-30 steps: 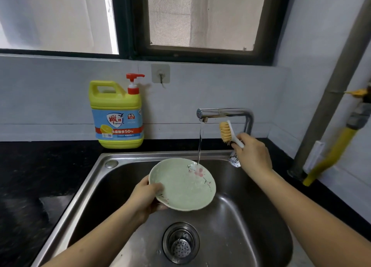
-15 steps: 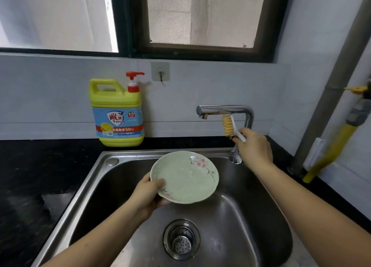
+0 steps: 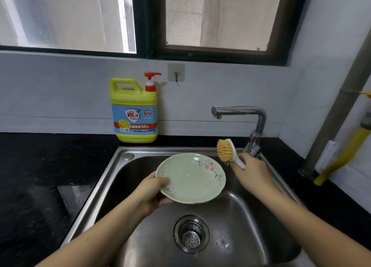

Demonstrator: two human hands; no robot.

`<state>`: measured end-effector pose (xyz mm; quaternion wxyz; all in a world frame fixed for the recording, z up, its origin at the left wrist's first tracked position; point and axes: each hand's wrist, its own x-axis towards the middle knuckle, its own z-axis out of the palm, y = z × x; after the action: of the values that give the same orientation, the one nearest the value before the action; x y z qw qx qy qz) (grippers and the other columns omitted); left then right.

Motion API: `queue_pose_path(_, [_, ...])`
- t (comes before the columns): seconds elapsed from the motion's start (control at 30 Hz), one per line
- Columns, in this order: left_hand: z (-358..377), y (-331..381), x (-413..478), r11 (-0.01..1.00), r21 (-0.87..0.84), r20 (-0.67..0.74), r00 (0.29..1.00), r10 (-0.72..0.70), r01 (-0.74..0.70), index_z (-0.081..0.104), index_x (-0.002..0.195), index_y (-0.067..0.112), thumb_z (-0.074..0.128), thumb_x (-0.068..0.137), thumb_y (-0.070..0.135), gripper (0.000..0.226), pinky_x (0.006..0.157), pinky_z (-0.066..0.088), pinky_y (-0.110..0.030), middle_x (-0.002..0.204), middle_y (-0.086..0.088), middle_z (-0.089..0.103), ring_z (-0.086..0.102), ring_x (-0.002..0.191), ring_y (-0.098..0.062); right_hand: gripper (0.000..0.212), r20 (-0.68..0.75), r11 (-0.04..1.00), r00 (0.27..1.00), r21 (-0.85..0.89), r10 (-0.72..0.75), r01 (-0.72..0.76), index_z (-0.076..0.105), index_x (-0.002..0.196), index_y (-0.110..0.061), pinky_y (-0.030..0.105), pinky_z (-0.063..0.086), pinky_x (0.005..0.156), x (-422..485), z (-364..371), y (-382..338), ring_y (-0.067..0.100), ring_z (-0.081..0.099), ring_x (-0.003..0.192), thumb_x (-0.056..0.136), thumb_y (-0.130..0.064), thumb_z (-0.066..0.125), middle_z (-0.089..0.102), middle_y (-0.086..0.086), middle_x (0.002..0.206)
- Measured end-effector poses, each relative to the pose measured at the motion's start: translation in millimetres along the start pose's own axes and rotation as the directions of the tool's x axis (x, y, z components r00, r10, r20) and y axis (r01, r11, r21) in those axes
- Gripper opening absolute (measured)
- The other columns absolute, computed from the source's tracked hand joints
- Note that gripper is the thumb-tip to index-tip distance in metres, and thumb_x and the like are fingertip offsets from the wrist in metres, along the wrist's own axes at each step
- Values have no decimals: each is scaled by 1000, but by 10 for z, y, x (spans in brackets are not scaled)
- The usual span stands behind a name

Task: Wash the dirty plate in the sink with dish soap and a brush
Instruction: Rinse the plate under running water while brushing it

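Nearest the camera, two bare forearms reach forward over a stainless steel sink (image 3: 172,149), with its round metal drain strainer (image 3: 191,234) set in the basin floor between them. Above the basin, the left hand (image 3: 154,190) grips the near left edge of a round pale green plate painted with pink blossom branches (image 3: 192,178). The thumb lies on the plate's upper face and the other fingers curl beneath it. The plate is held in the air over the middle of the sink, tilted slightly toward the camera. Just right of the plate and a little farther back, the right hand (image 3: 253,172) is closed around the white handle of a dish brush with orange-yellow bristles (image 3: 226,152). The brush head stands up out of the fist, bristles facing left, beside the plate's far right rim but apart from it. Directly behind that hand rises a chrome faucet (image 3: 241,111), its spout reaching left above the back of the sink. On the black stone surface (image 3: 40,176) behind the sink's left corner stands a yellow dish soap jug with a blue label and red pump (image 3: 135,110), upright against the white wall. Higher on that wall is a small adhesive hook (image 3: 176,72), and above it a dark-framed window (image 3: 148,21). At far right a grey pipe (image 3: 341,106) runs upward, with a yellow hose (image 3: 341,158) beside it.
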<state>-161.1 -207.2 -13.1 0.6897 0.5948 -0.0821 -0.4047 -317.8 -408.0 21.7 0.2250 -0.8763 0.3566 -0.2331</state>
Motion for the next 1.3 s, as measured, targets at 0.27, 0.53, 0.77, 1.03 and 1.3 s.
queue_pose_path(0.27, [-167, 25, 11, 987, 29, -18, 987, -161, 161, 60, 103, 12, 47, 94, 8, 15, 38, 54, -27, 83, -9, 69, 69, 51, -16, 30, 291, 837, 945, 472, 148, -277, 67, 78, -1, 21, 32, 41, -242, 252, -264, 14, 43, 43, 91, -26, 59, 55, 11, 61])
queue_pose_path(0.53, [-56, 199, -21, 972, 95, -92, 974, -205, 213, 57, 90, 0, 45, 92, 0, 12, 33, 52, -30, 74, -12, 64, 65, 59, -23, 21, 355, 826, 902, 409, 247, -387, 59, 70, -7, 19, 27, 36, -178, 258, -259, 11, 38, 32, 89, -17, 58, 44, -1, 35])
queue_pose_path(0.77, [10, 299, 20, 951, 309, 24, 1000, -5, -3, 56, 119, 24, 45, 92, 3, 35, 67, 59, -42, 105, -16, 66, 65, 88, -32, 16, 467, 773, 860, 462, 205, -435, 62, 83, -1, 15, 24, 31, -329, 284, -93, 6, 38, 27, 93, -11, 54, 52, 7, 45])
queue_pose_path(1.03, [-40, -6, 91, 973, 214, -55, 993, 101, -87, 56, 109, 22, 47, 98, 12, 18, 64, 55, -39, 92, -9, 66, 63, 78, -24, 11, 193, 905, 981, 413, 21, -101, 63, 84, -12, 32, 51, 58, -314, 224, -170, 17, 63, 57, 91, -18, 57, 68, 6, 70])
queue_pose_path(1.3, [-138, -51, 79, 910, 382, -28, 982, 187, -162, 63, 96, 13, 56, 94, 22, 12, 53, 49, -23, 80, -8, 70, 67, 63, -15, 14, -26, 915, 917, 70, -398, 398, 64, 104, -17, 28, 43, 56, -291, 50, -336, 18, 58, 71, 94, -18, 53, 65, -1, 82])
